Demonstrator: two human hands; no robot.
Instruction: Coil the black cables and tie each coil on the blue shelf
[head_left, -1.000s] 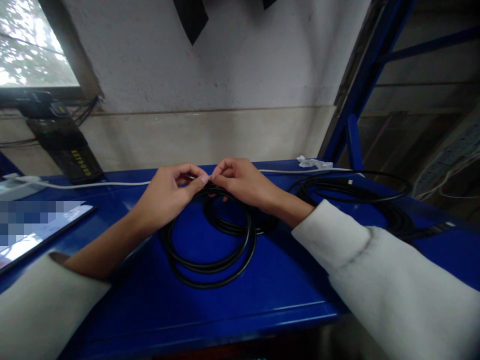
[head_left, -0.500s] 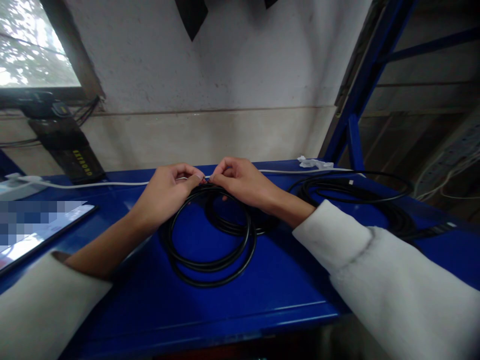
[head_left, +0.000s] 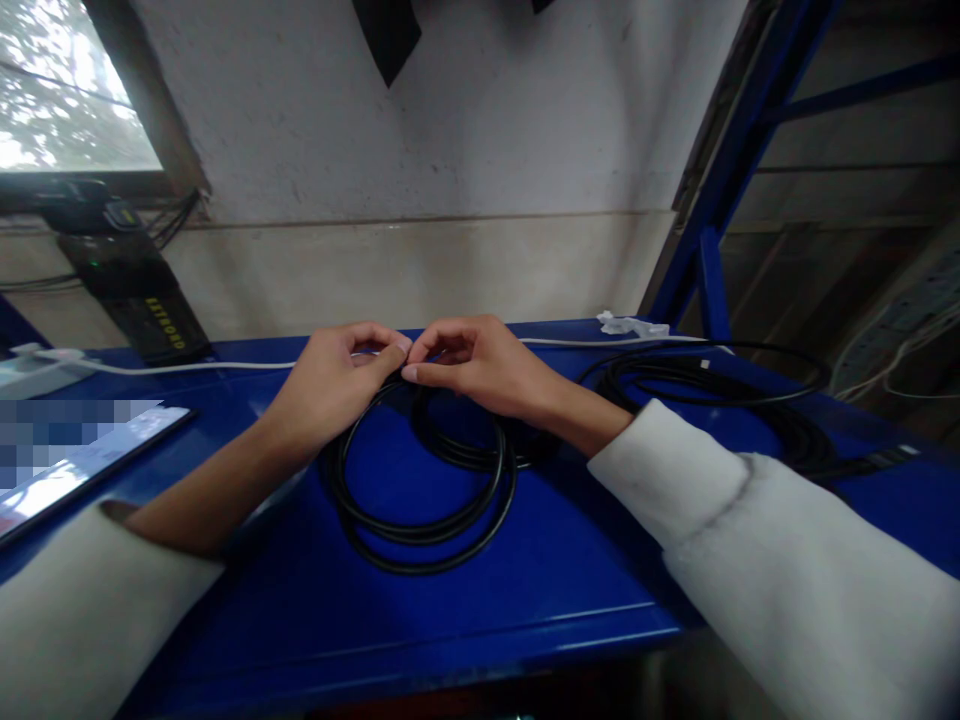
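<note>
A coiled black cable (head_left: 427, 535) lies on the blue table (head_left: 480, 610), its loops hanging toward me from beneath both hands. At the coil's far side, my left hand (head_left: 341, 375) pinches with thumb and forefinger. My right hand (head_left: 480, 365) meets it there, thumb and fingertips closed together and touching the left fingertips. Whatever small thing sits between the fingertips is hidden. A white cord (head_left: 202, 367) runs behind both hands along the table's back.
Another black cable coil (head_left: 787, 430) lies at the right, near a crumpled clear plastic piece (head_left: 634, 326). A dark bottle (head_left: 135, 285) stands at the back left, a flat screen device (head_left: 97, 460) in front of it. A blue metal frame (head_left: 739, 170) rises at right.
My right hand's thumb and fingertips have moved slightly left, closing the small gap to my left fingertips. The reddish bit seen between them is now covered.
</note>
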